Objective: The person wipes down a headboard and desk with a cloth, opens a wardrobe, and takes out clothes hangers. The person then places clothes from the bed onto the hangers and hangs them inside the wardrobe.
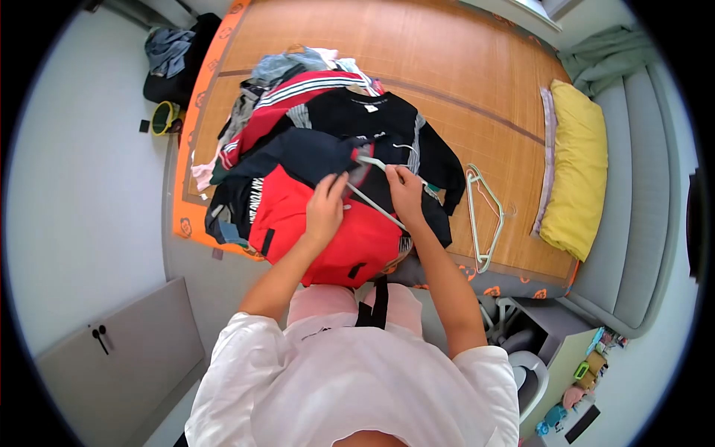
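A red and navy jacket (316, 216) lies spread at the mattress's near edge, its red part toward me. A pale clothes hanger (376, 205) is over it, with one end by the grey and red collar area. My right hand (404, 195) is closed on the hanger's upper arm. My left hand (325, 211) is closed at the jacket's fabric beside the other end of the hanger; its fingertips are partly blurred. Just beyond lies a black sweatshirt (357, 112) with grey stripes on its sleeves.
A heap of clothes (275, 82) lies at the left of the mat-covered bed (447, 52). Right of the jacket are spare hangers (482, 216). A yellow folded quilt (573, 171) rests by the grey headboard (633, 186). A bedside cabinet (562, 350) stands at lower right.
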